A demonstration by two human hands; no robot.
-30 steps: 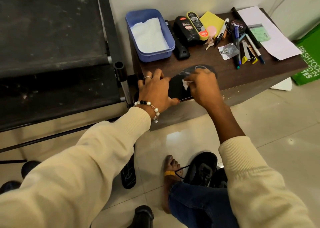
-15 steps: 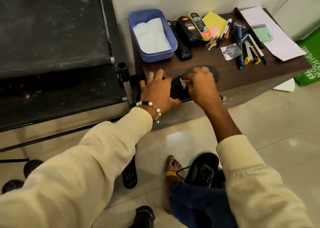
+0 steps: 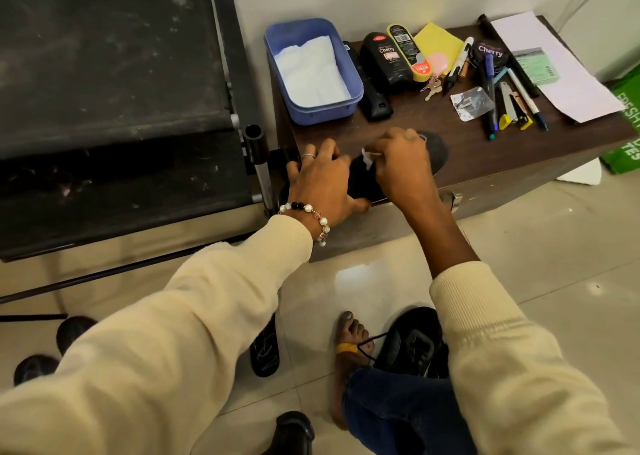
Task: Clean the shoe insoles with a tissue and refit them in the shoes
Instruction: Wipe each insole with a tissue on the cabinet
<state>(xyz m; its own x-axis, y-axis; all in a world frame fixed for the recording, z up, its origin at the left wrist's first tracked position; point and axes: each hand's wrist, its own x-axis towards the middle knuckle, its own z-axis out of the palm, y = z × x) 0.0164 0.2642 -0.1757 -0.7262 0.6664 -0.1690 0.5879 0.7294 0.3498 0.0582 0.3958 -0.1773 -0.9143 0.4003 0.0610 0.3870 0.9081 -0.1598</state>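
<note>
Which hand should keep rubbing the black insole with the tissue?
The right hand: it already pinches the tissue against the insole. The left hand is busy pressing the insole's other end down.

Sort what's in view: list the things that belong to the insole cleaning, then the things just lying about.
In the job:
- black insole, on the table edge
- tissue, pinched in the right hand
- left hand, pressing the insole down
- blue tub of tissues
- black shoe on the floor

Lying about:
- polish bottle
- keys
- pens
- white paper
- yellow pad
</note>
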